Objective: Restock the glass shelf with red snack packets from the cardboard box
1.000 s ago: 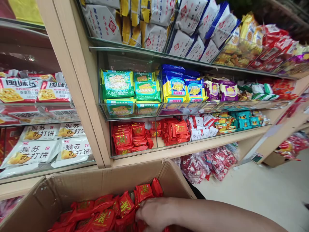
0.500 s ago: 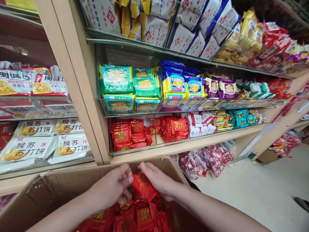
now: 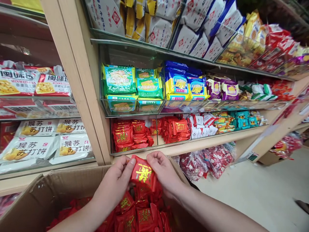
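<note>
Between both hands, over an open cardboard box (image 3: 77, 182), is a red snack packet (image 3: 143, 174) with gold characters facing me. My left hand (image 3: 120, 175) pinches its left edge between thumb and fingers. On the opposite side, my right hand (image 3: 163, 170) grips the upper right edge, fingers closed. Beneath the hands, many more red packets (image 3: 146, 219) of the same look fill the box. Straight ahead, on the lowest glass-fronted shelf, similar red packets (image 3: 122, 135) stand in stacks, with a second red pile (image 3: 177, 129) beside them.
Green soda biscuit packs (image 3: 119, 80) and blue-yellow packs (image 3: 177, 82) sit one shelf up. A wooden upright (image 3: 77, 80) divides off the white cracker packs (image 3: 31, 146) at left. Clear bags of dark red packets (image 3: 207, 161) lie under the shelf, beside the pale floor (image 3: 253, 193).
Both hands have risen slightly with the red packet, lifting it above the pile. Its gold-lettered face now shows flat, and my right fingers have closed on its edge.
</note>
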A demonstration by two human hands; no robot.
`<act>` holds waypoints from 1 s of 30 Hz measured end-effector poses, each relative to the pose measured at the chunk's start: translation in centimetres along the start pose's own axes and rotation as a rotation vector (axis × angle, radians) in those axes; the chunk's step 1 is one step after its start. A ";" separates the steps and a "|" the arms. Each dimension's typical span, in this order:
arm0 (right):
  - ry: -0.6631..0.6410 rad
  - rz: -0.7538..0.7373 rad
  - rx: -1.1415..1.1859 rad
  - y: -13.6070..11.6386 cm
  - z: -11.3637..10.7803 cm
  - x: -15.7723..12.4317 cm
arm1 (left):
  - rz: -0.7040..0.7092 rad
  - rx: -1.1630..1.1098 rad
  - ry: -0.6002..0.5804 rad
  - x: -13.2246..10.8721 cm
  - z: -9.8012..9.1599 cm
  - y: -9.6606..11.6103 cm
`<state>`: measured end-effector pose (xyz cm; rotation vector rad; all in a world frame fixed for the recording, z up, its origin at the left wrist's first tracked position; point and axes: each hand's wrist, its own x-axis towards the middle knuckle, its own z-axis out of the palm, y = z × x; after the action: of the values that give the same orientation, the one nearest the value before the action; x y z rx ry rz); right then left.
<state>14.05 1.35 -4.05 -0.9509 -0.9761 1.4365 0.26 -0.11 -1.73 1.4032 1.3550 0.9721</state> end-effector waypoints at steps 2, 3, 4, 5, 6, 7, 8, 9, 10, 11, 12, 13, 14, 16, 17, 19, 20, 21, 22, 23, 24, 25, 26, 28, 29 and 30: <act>0.115 0.113 0.111 0.6 0.8 0.0 | 0.063 0.092 0.089 -0.3 0.4 -0.2; 0.143 0.160 0.144 0.9 1.2 0.1 | 0.102 0.155 0.129 -0.4 0.5 -0.3; 0.158 0.183 0.169 1.2 1.5 0.1 | 0.136 0.219 0.165 -0.6 0.7 -0.4; 0.172 0.183 0.187 1.4 1.8 0.1 | 0.162 0.275 0.189 -0.7 0.7 -0.5; 0.188 0.169 0.195 1.5 1.9 0.2 | 0.173 0.318 0.200 -0.7 0.8 -0.6; 0.198 0.151 0.194 1.6 2.0 0.3 | 0.170 0.344 0.198 -0.8 0.8 -0.7; 0.201 0.137 0.186 1.7 2.1 0.3 | 0.167 0.356 0.189 -0.9 0.8 -0.7; 0.201 0.127 0.175 1.7 2.1 0.4 | 0.165 0.354 0.176 -0.9 0.8 -0.6; 0.198 0.119 0.160 1.7 2.0 0.5 | 0.165 0.342 0.163 -1.0 0.7 -0.5; 0.194 0.112 0.142 1.7 1.9 0.6 | 0.167 0.323 0.151 -1.0 0.7 -0.4; 0.189 0.106 0.121 1.6 1.8 0.7 | 0.169 0.301 0.143 -1.0 0.6 -0.2; 0.190 0.102 0.100 1.4 1.7 0.7 | 0.173 0.279 0.135 -1.0 0.5 -0.1; 0.199 0.101 0.083 1.3 1.6 0.7 | 0.183 0.257 0.130 -0.9 0.5 -0.1; 0.214 0.108 0.069 0.9 1.5 0.6 | 0.209 0.213 0.104 -0.6 0.5 -0.1; 0.221 0.111 0.074 0.8 1.5 0.5 | 0.221 0.186 0.088 -0.4 0.6 -0.2; 0.233 0.098 0.094 0.6 1.5 0.5 | 0.240 0.129 0.069 0.0 0.7 -0.5; 0.233 0.082 0.106 0.6 1.4 0.6 | 0.249 0.107 0.070 0.1 0.8 -0.6; 0.227 0.058 0.117 0.7 1.4 0.6 | 0.258 0.090 0.073 0.3 0.9 -0.7; 0.217 0.030 0.121 0.8 1.2 0.8 | 0.268 0.079 0.081 0.4 0.9 -0.7; 0.200 0.002 0.106 0.9 1.0 0.9 | 0.277 0.075 0.090 0.4 0.8 -0.7; 0.176 -0.030 0.063 1.0 0.6 1.0 | 0.282 0.078 0.088 0.5 0.7 -0.6; 0.147 -0.069 -0.004 1.1 0.3 1.0 | 0.282 0.086 0.077 0.5 0.6 -0.4; 0.098 -0.113 -0.088 1.0 -0.2 1.0 | 0.276 0.104 0.052 0.5 0.4 -0.2; -0.070 -0.183 -0.224 0.8 -0.9 0.8 | 0.261 0.166 -0.048 0.5 -0.1 0.3; -0.193 -0.189 -0.255 0.6 -1.2 0.6 | 0.249 0.199 -0.116 0.5 -0.3 0.5; -0.321 -0.171 -0.267 0.3 -1.3 0.3 | 0.236 0.226 -0.179 0.5 -0.4 0.6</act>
<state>15.17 1.72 -4.82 -0.8157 -1.4800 1.3591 0.03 0.48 -1.06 1.8086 1.2131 0.8379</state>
